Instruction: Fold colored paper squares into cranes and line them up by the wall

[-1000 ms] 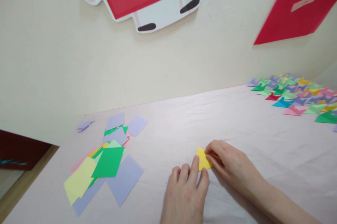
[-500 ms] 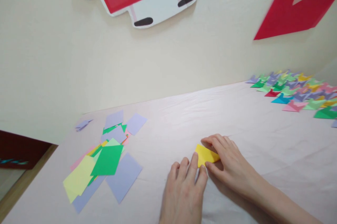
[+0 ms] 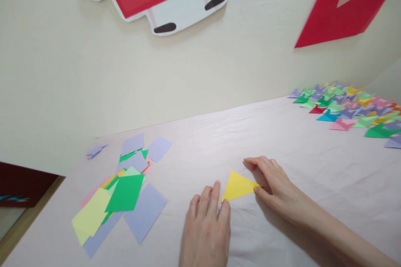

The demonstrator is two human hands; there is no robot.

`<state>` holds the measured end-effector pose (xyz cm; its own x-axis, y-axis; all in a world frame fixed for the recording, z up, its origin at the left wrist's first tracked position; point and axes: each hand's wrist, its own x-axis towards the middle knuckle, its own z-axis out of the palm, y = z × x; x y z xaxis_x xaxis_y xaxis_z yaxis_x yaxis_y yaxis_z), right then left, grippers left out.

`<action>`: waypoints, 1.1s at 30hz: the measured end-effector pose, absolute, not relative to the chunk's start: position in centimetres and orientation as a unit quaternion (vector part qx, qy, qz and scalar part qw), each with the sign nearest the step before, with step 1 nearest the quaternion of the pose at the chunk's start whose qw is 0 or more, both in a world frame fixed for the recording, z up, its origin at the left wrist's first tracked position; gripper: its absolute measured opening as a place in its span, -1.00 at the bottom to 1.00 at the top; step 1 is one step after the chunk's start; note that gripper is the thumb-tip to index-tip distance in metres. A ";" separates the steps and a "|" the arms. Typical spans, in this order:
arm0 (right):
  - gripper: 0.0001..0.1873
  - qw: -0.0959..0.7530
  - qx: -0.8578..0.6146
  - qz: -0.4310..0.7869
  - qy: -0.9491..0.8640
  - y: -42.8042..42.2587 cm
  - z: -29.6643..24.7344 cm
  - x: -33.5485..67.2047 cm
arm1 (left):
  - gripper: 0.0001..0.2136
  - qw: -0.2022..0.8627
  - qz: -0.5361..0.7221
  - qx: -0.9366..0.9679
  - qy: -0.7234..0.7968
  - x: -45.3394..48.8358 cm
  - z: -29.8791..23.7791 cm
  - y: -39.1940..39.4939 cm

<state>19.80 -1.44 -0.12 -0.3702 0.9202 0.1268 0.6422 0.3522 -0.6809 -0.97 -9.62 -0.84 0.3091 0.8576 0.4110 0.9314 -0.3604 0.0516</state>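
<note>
A folded yellow paper triangle (image 3: pixel 238 186) lies on the white-covered table, one point up, one at lower left and one at right. My left hand (image 3: pixel 206 225) rests flat to its left with fingers spread, the thumb tip at the paper's lower left corner. On the other side, my right hand (image 3: pixel 278 181) is curved and open, with a gap between thumb and forefinger. Its thumb touches the paper's right corner. The forefinger stays off the paper, above that corner.
Loose square papers (image 3: pixel 125 194) in green, yellow and lilac overlap on the left. Small lilac folded pieces (image 3: pixel 96 151) lie behind them. Many folded paper figures (image 3: pixel 351 110) stand in rows at the far right. A wall (image 3: pixel 188 75) with red signs (image 3: pixel 347 6) rises behind the table.
Both hands have drawn outward from the paper, my left hand to the left and my right slightly right. The yellow paper now shows as a wider triangle. The view has shifted slightly.
</note>
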 end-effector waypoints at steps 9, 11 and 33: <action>-0.37 0.288 -0.488 0.305 -0.765 -1.0 -0.2 21.1 | -0.80 0.083 -0.174 -0.794 -0.577 -2.1 -0.9 -10.5; -0.35 0.299 -0.486 0.319 -0.757 -0.7 -0.4 21.4 | -0.78 0.082 -0.161 -0.795 -0.579 -2.3 -0.7 -10.7; -0.39 0.303 -0.487 0.325 -0.752 -0.7 -0.8 19.8 | -0.63 -0.145 -0.260 -0.709 -0.640 1.3 0.7 -6.7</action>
<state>19.77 -0.71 -0.83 -0.3427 0.9290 0.1400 0.5355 0.3156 -0.7833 1.33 -6.65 0.75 0.0472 0.9821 0.1822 0.8314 -0.1398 0.5378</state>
